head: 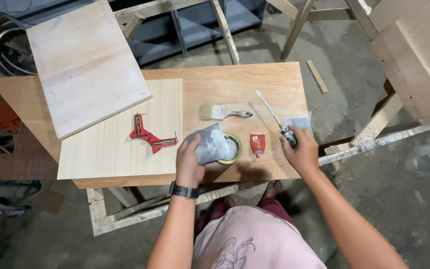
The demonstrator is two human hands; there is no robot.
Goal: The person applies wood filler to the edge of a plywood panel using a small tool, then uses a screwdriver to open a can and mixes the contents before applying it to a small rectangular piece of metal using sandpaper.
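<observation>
The desk (255,79), a broad plywood top resting on a rough timber frame, fills the middle of the view. Toward ten o'clock a pale square board (83,62) lies tilted across its corner, overlapping a lighter rectangular panel (110,154) that covers the desk's nine o'clock side. On that panel, near the centre of the view, sits a red corner clamp (150,135). At two o'clock a large wooden box (414,65) stands apart from the desk on the concrete floor (374,199). The left hand (189,162), with a dark watch at the wrist, is closed on a grey smeared scraper card (210,143), held tilted over an open round tin (232,148) at the desk's six o'clock edge. The right hand (302,152), at four o'clock from the tin, is wrapped around the dark handle of a thin putty knife (274,115), whose blade points toward eleven o'clock. Just beside it lies a small grey sheet (298,122). Between tin and right hand lies an orange tube (258,143); at twelve o'clock from the tin rests a paintbrush (222,112).
</observation>
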